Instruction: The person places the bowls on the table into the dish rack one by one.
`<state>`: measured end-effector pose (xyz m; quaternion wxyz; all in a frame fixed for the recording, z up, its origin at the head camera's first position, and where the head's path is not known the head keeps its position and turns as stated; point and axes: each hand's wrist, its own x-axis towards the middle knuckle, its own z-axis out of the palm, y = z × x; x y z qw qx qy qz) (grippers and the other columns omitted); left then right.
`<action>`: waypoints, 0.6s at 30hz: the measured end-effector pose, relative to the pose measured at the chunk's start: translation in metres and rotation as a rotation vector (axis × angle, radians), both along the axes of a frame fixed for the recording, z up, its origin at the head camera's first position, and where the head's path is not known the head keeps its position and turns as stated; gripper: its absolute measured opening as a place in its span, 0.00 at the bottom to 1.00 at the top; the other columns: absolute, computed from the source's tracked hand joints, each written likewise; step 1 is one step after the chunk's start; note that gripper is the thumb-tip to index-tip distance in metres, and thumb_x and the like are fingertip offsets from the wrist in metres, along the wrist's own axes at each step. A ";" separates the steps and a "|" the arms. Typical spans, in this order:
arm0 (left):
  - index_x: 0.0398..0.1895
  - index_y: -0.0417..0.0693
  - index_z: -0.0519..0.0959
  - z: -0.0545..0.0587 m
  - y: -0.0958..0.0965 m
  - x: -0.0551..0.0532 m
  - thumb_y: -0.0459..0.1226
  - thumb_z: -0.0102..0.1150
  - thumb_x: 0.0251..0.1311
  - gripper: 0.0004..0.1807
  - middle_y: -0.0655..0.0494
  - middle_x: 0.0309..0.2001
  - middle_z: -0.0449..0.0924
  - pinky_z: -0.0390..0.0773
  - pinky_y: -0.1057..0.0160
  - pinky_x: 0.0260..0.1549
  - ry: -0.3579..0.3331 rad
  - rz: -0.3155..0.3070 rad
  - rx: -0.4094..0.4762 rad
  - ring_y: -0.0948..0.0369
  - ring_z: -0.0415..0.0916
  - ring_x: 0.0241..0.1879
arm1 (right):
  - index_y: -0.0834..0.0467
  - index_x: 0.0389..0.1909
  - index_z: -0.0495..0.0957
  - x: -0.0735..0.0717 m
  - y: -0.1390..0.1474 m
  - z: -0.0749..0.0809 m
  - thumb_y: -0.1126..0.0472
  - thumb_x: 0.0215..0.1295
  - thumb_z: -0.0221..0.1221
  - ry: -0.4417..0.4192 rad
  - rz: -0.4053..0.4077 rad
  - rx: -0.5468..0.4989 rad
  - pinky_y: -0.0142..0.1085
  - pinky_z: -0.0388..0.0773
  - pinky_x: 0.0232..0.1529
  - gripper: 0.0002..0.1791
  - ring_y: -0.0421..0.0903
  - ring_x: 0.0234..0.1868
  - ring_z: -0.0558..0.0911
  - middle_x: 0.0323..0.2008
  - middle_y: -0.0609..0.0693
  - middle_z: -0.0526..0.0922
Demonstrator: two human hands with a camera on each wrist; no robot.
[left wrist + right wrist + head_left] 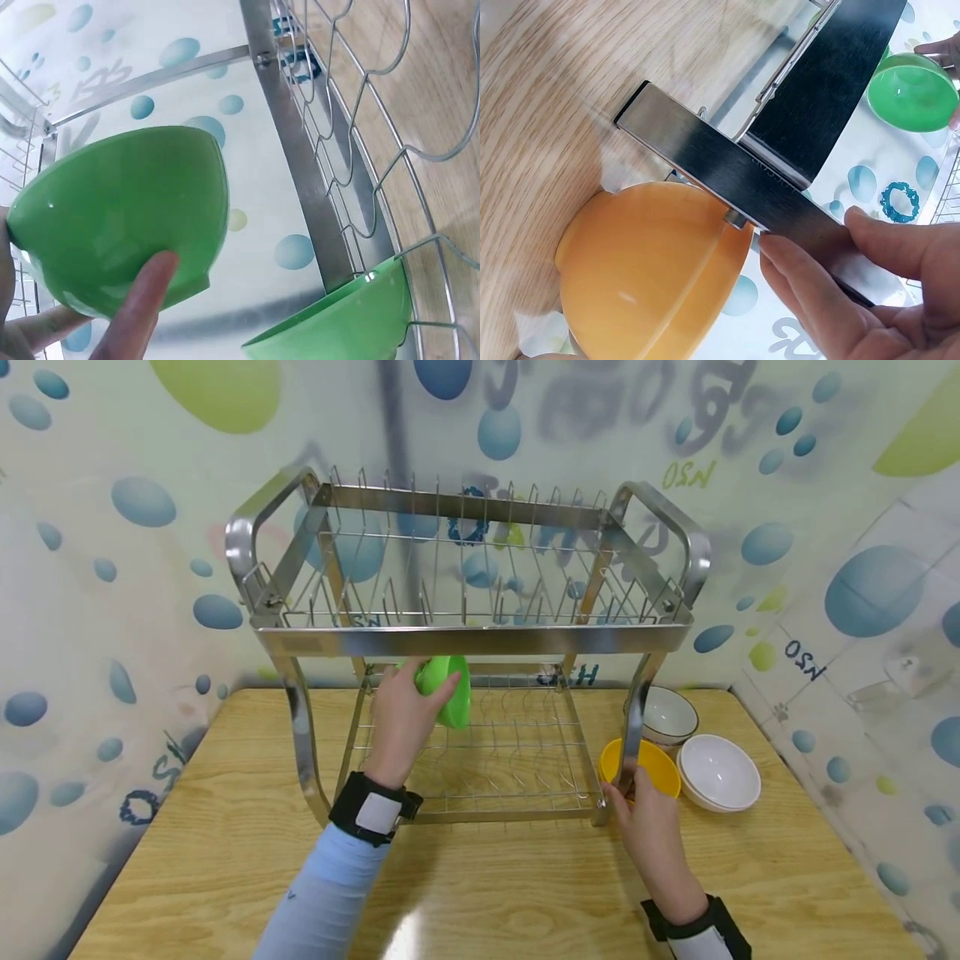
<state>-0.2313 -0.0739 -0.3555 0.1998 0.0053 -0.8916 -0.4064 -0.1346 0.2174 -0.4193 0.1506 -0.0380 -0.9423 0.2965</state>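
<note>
A two-tier metal dish rack [480, 642] stands on the wooden table. My left hand [405, 722] holds a green bowl [457, 697] between the tiers, above the lower wire shelf, with the bowl tipped on its side. Fingers of that hand lie against the bowl's outer wall in the left wrist view. Lower down there, a second green bowl [349, 322] leans on edge among the wires. My right hand [656, 827] grips the rack's front right leg [633, 718], thumb on one side and fingers on the other. A yellow bowl [645, 270] sits right beside this leg.
Right of the rack are a stacked white bowl [720, 770] and a dark-rimmed white bowl [663, 714]. Wire prongs rise along the upper tier [465, 610]. A patterned wall [150, 610] stands close behind the table [510, 893].
</note>
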 end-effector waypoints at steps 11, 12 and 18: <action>0.46 0.38 0.77 -0.010 0.010 -0.019 0.62 0.58 0.54 0.35 0.40 0.43 0.71 0.73 0.65 0.20 0.048 0.039 -0.161 0.54 0.68 0.32 | 0.65 0.50 0.70 -0.001 0.001 0.000 0.60 0.61 0.63 -0.017 -0.004 -0.002 0.45 0.82 0.36 0.21 0.52 0.35 0.82 0.36 0.59 0.82; 0.45 0.38 0.77 -0.011 0.010 -0.021 0.62 0.57 0.54 0.35 0.40 0.43 0.72 0.72 0.65 0.20 0.041 0.037 -0.170 0.54 0.68 0.32 | 0.65 0.50 0.70 -0.001 0.001 0.000 0.60 0.61 0.63 -0.019 -0.005 -0.003 0.45 0.82 0.37 0.21 0.52 0.35 0.82 0.36 0.59 0.82; 0.53 0.38 0.76 -0.018 0.012 -0.030 0.63 0.55 0.55 0.38 0.34 0.54 0.69 0.74 0.62 0.24 0.005 0.010 -0.194 0.51 0.70 0.39 | 0.65 0.50 0.70 -0.001 0.001 -0.001 0.60 0.61 0.63 -0.016 -0.007 -0.004 0.46 0.82 0.37 0.21 0.53 0.36 0.83 0.36 0.60 0.82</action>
